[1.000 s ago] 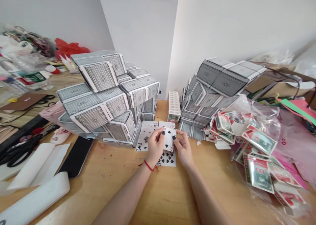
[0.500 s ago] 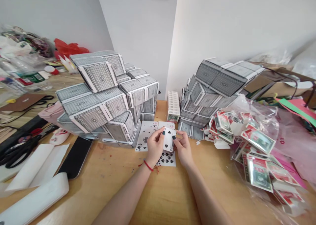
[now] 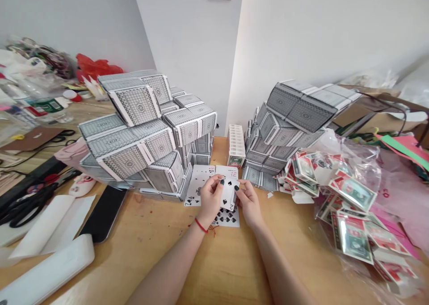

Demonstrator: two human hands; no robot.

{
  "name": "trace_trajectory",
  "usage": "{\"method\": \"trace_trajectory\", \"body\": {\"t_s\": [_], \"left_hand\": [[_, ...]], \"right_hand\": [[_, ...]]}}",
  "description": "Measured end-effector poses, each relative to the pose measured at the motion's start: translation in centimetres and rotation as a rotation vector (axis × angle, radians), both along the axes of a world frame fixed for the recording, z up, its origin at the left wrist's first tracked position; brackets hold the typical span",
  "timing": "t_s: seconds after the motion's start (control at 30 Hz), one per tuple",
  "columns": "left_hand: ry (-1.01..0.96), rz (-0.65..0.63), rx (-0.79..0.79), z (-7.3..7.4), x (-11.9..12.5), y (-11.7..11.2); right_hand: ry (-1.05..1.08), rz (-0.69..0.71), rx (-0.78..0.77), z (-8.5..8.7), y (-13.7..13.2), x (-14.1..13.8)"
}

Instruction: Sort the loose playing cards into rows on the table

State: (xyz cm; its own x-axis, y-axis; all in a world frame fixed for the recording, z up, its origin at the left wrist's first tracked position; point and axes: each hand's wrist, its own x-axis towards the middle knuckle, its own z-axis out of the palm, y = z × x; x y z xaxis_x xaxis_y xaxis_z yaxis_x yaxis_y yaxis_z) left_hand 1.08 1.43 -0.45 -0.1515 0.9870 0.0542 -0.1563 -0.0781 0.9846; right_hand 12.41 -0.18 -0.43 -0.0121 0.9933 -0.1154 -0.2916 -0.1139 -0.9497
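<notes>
A two of spades playing card is pinched between my two hands, face towards me and slightly tilted. My left hand, with a red string at the wrist, grips its left edge with the thumb on the face. On the card's right edge, my right hand has its thumb and fingers closed. Below and behind the held card, more playing cards lie face up on the table, among them a seven and a ten. Whether other cards sit behind the two is hidden.
Folded-card block structures stand at left and right. Between them is a row of card boxes. Opened card boxes lie on plastic at right. A black phone, scissors and a white rounded case are at left.
The held card tilts a little differently and sits slightly lower. Both hands stay on it in nearly the same place, and the whole view has shifted very slightly.
</notes>
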Motion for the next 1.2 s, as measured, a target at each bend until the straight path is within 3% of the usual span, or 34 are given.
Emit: {"method": "trace_trajectory", "body": {"t_s": [0.17, 0.33, 0.57, 0.87, 1.0, 1.07, 1.2], "left_hand": [[-0.029, -0.029, -0.032, 0.4, 0.1, -0.2], [0.088, -0.099, 0.056, 0.9, 0.0, -0.4], [0.144, -0.095, 0.075, 0.9, 0.0, -0.5], [0.174, -0.079, 0.07, 0.8, 0.0, -0.5], [0.219, -0.073, 0.09, 0.9, -0.3, -0.5], [0.245, -0.108, 0.105, 1.1, -0.4, -0.5], [0.264, -0.19, 0.137, 1.5, -0.7, -0.4]], "right_hand": [[-0.046, -0.028, 0.012, -0.2, 0.0, 0.1], [-0.077, -0.06, 0.022, 0.1, -0.1, -0.1], [-0.056, -0.084, 0.018, 0.2, 0.0, -0.1], [0.066, -0.097, -0.008, -0.2, 0.0, -0.2], [0.192, -0.001, 0.002, 0.5, -0.1, 0.0], [0.243, 0.057, -0.039, 0.6, -0.1, 0.1], [0.2, 0.036, -0.196, 0.1, 0.1, -0.1]]}}
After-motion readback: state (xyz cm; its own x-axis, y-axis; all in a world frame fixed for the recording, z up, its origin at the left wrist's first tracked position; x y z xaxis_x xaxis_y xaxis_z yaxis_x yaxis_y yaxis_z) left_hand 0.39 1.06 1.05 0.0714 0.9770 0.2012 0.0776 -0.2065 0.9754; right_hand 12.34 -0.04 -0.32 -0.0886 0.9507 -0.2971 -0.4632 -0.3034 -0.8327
